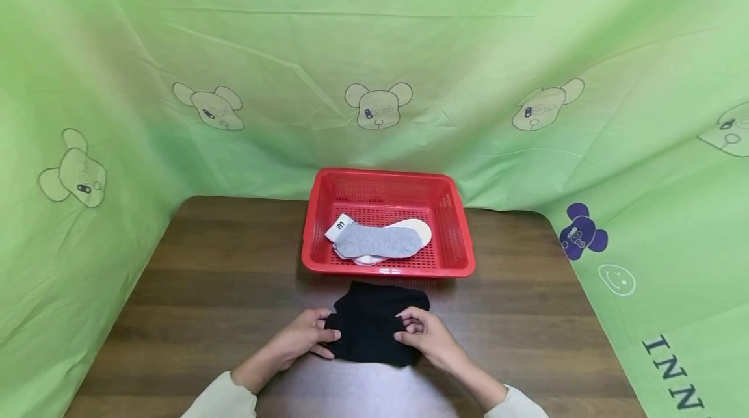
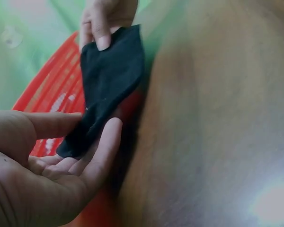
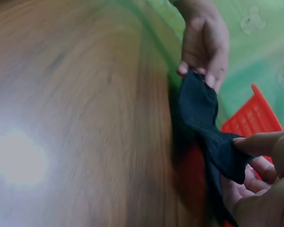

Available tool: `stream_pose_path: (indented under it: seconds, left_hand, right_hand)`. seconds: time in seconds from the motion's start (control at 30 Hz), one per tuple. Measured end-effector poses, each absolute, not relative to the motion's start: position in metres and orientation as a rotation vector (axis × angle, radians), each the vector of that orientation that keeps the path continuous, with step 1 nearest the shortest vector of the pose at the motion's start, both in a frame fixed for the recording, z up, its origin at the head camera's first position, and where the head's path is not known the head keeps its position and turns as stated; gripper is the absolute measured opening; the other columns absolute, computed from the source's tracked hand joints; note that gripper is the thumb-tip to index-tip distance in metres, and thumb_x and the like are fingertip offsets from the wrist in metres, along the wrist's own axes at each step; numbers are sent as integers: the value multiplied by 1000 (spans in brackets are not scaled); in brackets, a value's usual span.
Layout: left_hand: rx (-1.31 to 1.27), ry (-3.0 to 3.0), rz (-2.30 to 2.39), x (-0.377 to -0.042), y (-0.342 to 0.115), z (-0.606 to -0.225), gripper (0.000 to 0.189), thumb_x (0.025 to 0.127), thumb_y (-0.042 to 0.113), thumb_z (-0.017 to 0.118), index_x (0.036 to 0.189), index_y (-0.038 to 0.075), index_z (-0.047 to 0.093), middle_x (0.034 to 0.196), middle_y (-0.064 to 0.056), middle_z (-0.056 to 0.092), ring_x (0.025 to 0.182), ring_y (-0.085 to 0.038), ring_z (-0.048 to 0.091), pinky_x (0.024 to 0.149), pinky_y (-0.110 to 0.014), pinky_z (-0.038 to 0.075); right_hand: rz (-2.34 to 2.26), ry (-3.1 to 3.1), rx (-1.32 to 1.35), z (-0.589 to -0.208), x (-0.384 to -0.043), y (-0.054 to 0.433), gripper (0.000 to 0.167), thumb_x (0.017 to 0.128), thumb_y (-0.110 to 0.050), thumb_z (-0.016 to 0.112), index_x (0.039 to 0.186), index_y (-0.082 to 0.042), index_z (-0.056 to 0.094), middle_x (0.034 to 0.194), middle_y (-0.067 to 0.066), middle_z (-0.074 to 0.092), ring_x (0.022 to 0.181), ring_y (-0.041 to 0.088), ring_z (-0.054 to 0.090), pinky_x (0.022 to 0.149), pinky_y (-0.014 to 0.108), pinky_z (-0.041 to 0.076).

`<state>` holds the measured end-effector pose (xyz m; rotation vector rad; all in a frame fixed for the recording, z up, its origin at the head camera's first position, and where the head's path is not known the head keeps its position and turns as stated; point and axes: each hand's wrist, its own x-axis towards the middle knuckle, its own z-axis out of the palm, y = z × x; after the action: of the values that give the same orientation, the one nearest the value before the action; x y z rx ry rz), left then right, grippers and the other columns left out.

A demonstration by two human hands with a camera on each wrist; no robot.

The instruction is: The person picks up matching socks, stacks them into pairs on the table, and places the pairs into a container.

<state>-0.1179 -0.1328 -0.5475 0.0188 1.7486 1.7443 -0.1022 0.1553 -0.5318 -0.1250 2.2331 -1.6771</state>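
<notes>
A black sock (image 1: 374, 340) is stretched between both hands in front of the red basket. My left hand (image 1: 304, 337) pinches its left end between thumb and fingers. At the other end my right hand (image 1: 430, 339) pinches the fabric, thumb on top. In the left wrist view the sock (image 2: 113, 66) hangs raised off the table. More black fabric (image 1: 386, 294) shows behind it, partly covered; whether this is a second sock I cannot tell. Inside the basket lie a grey sock (image 1: 380, 242) and white socks (image 1: 418, 229) under it.
The red perforated basket (image 1: 462, 249) stands at the back middle of the wooden table (image 1: 234, 262). Green printed cloth (image 1: 281, 80) closes off the back and both sides.
</notes>
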Motion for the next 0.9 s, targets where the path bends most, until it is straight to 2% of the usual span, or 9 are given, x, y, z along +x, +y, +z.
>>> stream_pose_path:
  seconds: [0.07,0.1,0.17,0.23,0.3,0.37,0.6,0.77,0.9]
  left_hand:
    - [-9,1783,1708,-114,-126,-547,73,95,5,66,146,-26,24,131,-53,39,85,-28,73,69,-38,63]
    - [-8,1787,1696,-112,-122,-547,70,96,6,66,145,-25,27,126,-50,45,80,-26,73,69,-37,63]
    - [10,1800,1688,-109,-118,-547,62,99,9,63,141,-25,33,120,-43,56,72,-21,72,68,-37,63]
    - [36,1815,1693,-108,-113,-546,46,102,9,60,130,-23,44,102,-28,65,66,-17,68,67,-37,63]
    - [58,1829,1715,-107,-110,-546,29,102,6,57,117,-18,51,88,-16,66,61,-15,66,64,-36,63]
    - [70,1848,1737,-106,-107,-546,19,101,3,57,109,-15,55,85,-10,64,58,-14,65,61,-35,62]
    - [60,1998,1719,-101,-97,-548,13,95,-3,66,102,-10,58,69,-8,62,50,-14,65,50,-32,59]
    - [83,2144,1674,-98,-91,-548,12,91,-3,70,89,-4,59,63,-10,65,48,-18,67,47,-33,57]
    - [46,2232,1650,-98,-89,-546,10,87,-5,74,84,-4,64,62,-7,64,44,-11,63,45,-30,55]
  right_hand:
    - [-1686,2228,-101,-533,-100,164,33,84,4,74,111,16,60,99,16,63,77,1,54,73,15,48]
    - [-1695,2221,-94,-533,-99,167,33,84,5,73,112,17,59,99,15,63,76,1,54,73,15,48]
    - [-1701,2218,-85,-535,-98,174,34,85,6,72,112,19,58,98,13,63,76,0,55,73,15,48]
    - [-1707,2219,-74,-536,-97,180,35,85,6,72,113,20,57,97,13,63,76,0,56,74,15,49]
    - [-1715,2221,-54,-537,-96,185,36,85,6,72,113,21,57,96,12,63,76,0,57,74,15,50]
    - [-1713,2227,-34,-538,-95,188,36,84,6,72,113,22,56,93,9,63,76,-1,57,74,15,50]
    - [-1694,2230,5,-545,-93,196,33,83,6,73,106,22,57,82,3,63,69,-1,56,67,15,49]
    - [-1686,2257,62,-550,-92,197,29,81,6,74,100,21,59,80,4,64,66,-1,56,65,15,48]
    - [-1661,2280,70,-552,-91,198,26,81,6,75,97,20,61,80,5,66,65,-1,57,64,16,49]
